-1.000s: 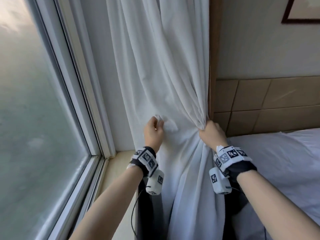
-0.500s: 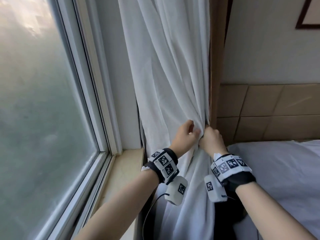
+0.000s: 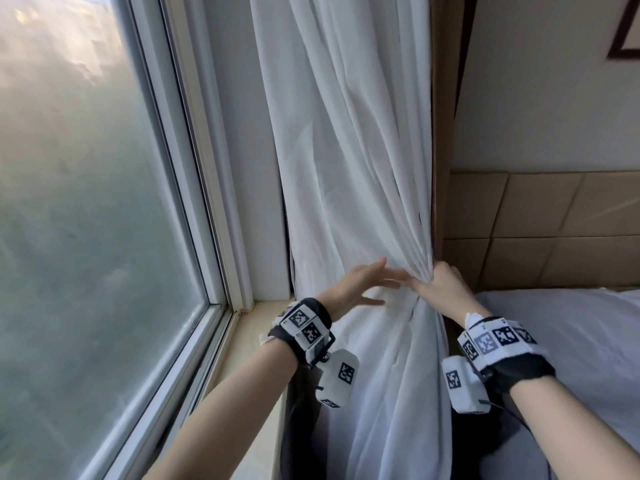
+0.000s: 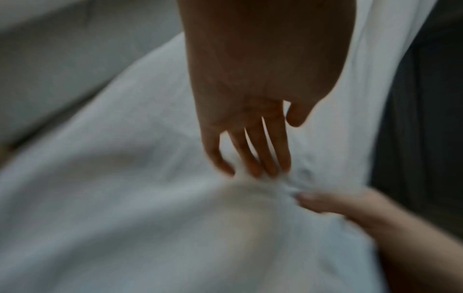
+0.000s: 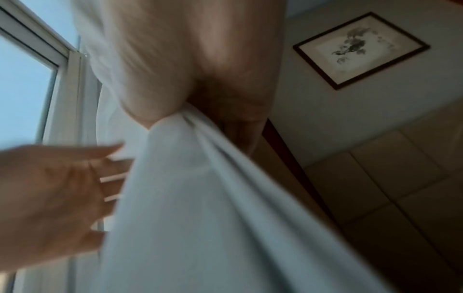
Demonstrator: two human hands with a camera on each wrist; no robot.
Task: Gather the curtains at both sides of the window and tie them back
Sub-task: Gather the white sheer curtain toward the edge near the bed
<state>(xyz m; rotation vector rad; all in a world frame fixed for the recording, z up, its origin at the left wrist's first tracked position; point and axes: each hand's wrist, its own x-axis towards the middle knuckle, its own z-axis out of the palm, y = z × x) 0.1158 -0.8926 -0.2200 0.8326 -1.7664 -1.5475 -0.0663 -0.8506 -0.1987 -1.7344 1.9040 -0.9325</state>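
Note:
A white curtain [image 3: 353,150] hangs at the right side of the window, its folds drawn together at sill height. My right hand [image 3: 434,282] grips the gathered bunch against the wooden upright; in the right wrist view the cloth [image 5: 200,198] spills out of that fist [image 5: 213,103]. My left hand [image 3: 382,282] is just left of the bunch, fingers straight and spread, holding nothing. In the blurred left wrist view its fingertips [image 4: 250,168] touch the cloth [image 4: 125,198] beside the right thumb. No tie-back is visible.
The window pane [image 3: 86,202] and its white frame fill the left, with a pale sill [image 3: 256,327] below. A wooden upright [image 3: 440,133], a tan padded headboard [image 3: 540,230] and a white bed [image 3: 571,327] are at the right. A framed picture [image 5: 360,49] hangs above.
My left hand carried a fold of curtain rightward to the right hand, then let go and opened. The right hand has kept its grip on the bunch.

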